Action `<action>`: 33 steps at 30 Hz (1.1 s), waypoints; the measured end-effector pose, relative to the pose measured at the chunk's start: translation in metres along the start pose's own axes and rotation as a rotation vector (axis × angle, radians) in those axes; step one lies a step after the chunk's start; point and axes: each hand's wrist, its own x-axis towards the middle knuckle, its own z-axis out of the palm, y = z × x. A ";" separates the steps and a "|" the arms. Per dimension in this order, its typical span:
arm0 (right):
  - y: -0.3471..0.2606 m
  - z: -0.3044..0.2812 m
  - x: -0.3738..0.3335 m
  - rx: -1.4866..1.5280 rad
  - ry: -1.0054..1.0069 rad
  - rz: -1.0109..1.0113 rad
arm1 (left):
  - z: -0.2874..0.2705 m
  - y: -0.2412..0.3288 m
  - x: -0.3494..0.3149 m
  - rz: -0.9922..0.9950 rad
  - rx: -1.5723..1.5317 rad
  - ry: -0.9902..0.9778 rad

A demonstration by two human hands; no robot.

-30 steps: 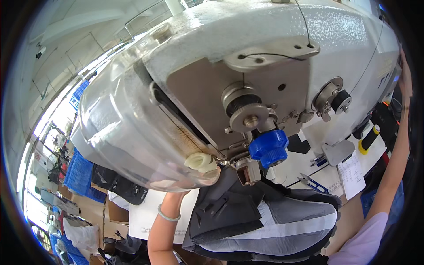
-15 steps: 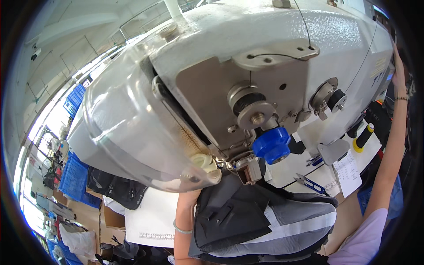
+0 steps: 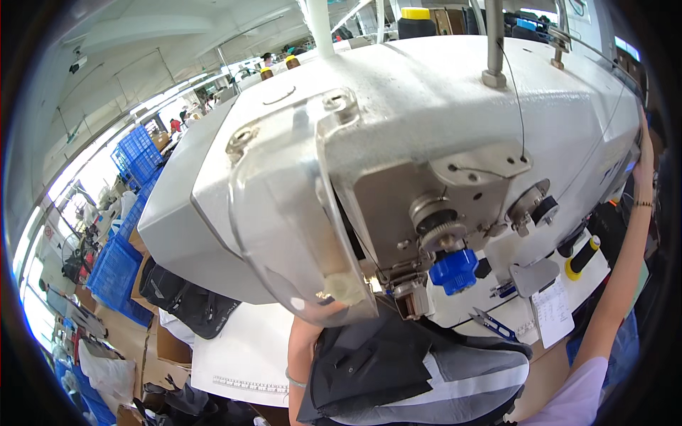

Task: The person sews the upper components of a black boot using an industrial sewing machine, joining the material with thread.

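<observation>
A large white sewing machine point(image 3: 398, 92) fills the middle, with a blue tension knob point(image 3: 455, 272) and a clear plastic guard point(image 3: 284, 234) at its head. Under the needle area lies a padded black and grey fabric piece point(image 3: 369, 369) with a white strip. My left hand point(image 3: 321, 316) is at the fabric's left edge, partly behind the guard; its fingers are hidden. Far to the right, my right arm stretches up along the machine. My right hand point(image 3: 644, 160) is against the machine's right end, its fingers mostly out of sight.
Right of the needle lie blue-handled thread snips point(image 3: 494, 324), a written notepad point(image 3: 553, 314) and a black thread spool point(image 3: 582, 258) with yellow ends. A black bag point(image 3: 186, 298) sits at the table's left. Blue crates point(image 3: 117, 277) stand beyond it.
The view has shifted, showing more of the machine's top and the room behind. Both hands stay in about the same places at the fabric and the machine's right end.
</observation>
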 end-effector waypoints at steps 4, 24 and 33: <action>0.008 -0.007 -0.007 0.004 -0.023 -0.056 | -0.006 -0.012 0.003 -0.034 -0.002 0.033; 0.000 -0.022 -0.008 -0.130 -0.169 -0.204 | -0.008 -0.021 0.026 0.033 0.166 0.094; 0.010 0.045 -0.048 0.209 0.169 0.111 | 0.000 0.017 -0.003 0.039 0.047 0.088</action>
